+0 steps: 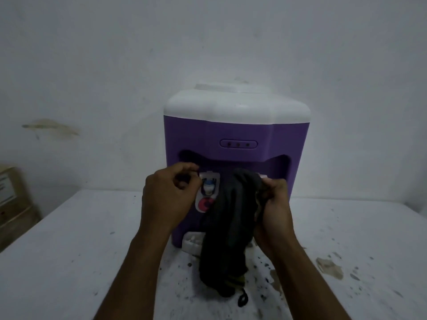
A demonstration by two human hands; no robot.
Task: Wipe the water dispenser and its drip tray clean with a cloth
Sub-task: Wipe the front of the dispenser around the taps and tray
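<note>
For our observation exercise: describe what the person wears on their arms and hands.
The left arm and right arm are bare to the frame's edge, no sleeves. The left hand and right hand have no gloves, watch, rings or bracelets in view.

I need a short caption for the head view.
Right hand holds a dark cloth in front of the purple water dispenser.

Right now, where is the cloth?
In the head view, the dark cloth hangs from the right hand, in front of the dispenser, partly covering its drip tray.
</note>
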